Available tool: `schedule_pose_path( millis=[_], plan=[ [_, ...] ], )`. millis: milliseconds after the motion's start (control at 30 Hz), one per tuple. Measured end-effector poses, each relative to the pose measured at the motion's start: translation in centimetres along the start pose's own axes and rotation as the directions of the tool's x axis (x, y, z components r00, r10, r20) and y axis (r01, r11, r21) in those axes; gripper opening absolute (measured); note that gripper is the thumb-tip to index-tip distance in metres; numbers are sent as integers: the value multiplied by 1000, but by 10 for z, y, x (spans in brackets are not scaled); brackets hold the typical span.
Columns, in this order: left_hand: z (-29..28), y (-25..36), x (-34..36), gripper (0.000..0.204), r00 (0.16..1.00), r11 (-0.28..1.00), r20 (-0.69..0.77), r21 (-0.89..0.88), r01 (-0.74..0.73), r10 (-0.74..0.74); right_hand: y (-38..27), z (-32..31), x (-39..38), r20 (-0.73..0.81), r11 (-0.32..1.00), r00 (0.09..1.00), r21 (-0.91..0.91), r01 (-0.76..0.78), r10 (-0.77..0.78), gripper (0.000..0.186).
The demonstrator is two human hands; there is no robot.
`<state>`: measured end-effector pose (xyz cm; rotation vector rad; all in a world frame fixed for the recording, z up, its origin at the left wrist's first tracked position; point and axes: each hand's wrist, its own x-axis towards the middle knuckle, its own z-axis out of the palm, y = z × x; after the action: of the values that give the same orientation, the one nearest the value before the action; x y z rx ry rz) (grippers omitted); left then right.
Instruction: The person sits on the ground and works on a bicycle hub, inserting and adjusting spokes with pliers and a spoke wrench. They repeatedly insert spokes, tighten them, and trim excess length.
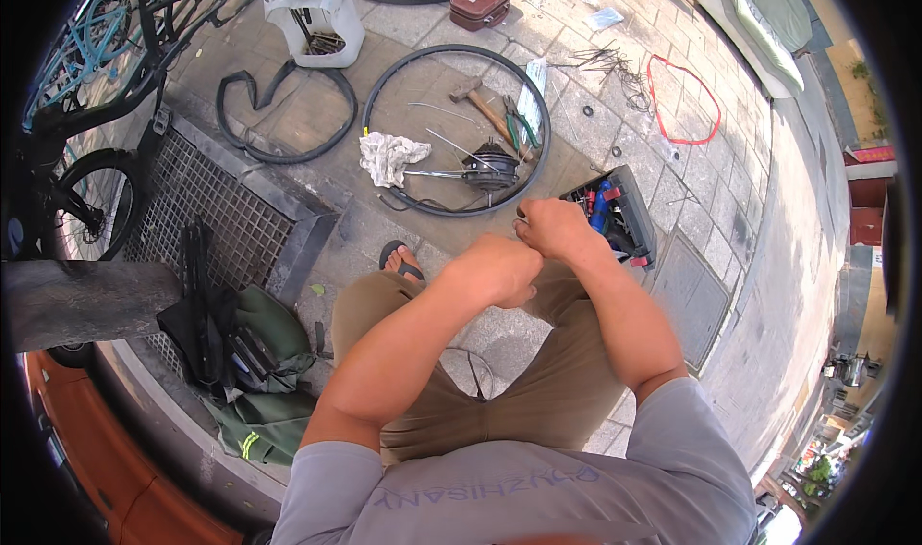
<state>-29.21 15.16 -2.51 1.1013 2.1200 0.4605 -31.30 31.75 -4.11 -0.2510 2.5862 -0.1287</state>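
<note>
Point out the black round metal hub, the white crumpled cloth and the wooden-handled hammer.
Black round metal hub (491, 169), head view: middle of its body.
White crumpled cloth (392, 161), head view: centre of its folds.
Wooden-handled hammer (491, 115), head view: on the handle.

Grey stone ground (735, 190). Past fingers (530, 215), round black wheel rim (456, 49); right of them, dark plastic toolbox (638, 204); farther left, white plastic jug (343, 19).

Outdoor site. Ground: pale rectangular paving slabs (709, 177), sunlit, dappled shade toward the right. Square-mesh metal grating (226, 199) set in at left; tree trunk (86, 303) crossing its near end. Flat rectangular access cover (688, 290) at right. Lower left: stone kerb (182, 406), orange car (125, 454) beside it. Daylight bright.
</note>
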Motion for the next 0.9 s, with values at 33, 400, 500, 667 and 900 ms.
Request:
schedule_pose_path(
  millis=[33, 400, 500, 667, 900],
  plan=[
    [1, 1, 0, 33, 1000, 1000, -11, 2, -5, 5, 1, 1, 0, 12, 1000, 1000, 18, -10, 10, 31],
    [5, -3, 3, 41, 997, 996, -55, 67, 62, -58, 19, 1, -15, 49, 998, 998, 47, -29, 27, 33],
    [11, -6, 6, 45, 995, 997, -90, 68, 39, -33, 26, 2, -16, 7, 997, 1000, 69, -23, 23, 32],
    [19, -7, 12, 48, 998, 993, -46, 102, 53, -48, 28, -3, -22, -24, 993, 999, 119, -19, 22, 31],
    [14, -3, 13, 44, 995, 990, 12, 95, 102, -104, 32, -4, -22, -15, 996, 1000, 89, -18, 19, 35]
  ],
)
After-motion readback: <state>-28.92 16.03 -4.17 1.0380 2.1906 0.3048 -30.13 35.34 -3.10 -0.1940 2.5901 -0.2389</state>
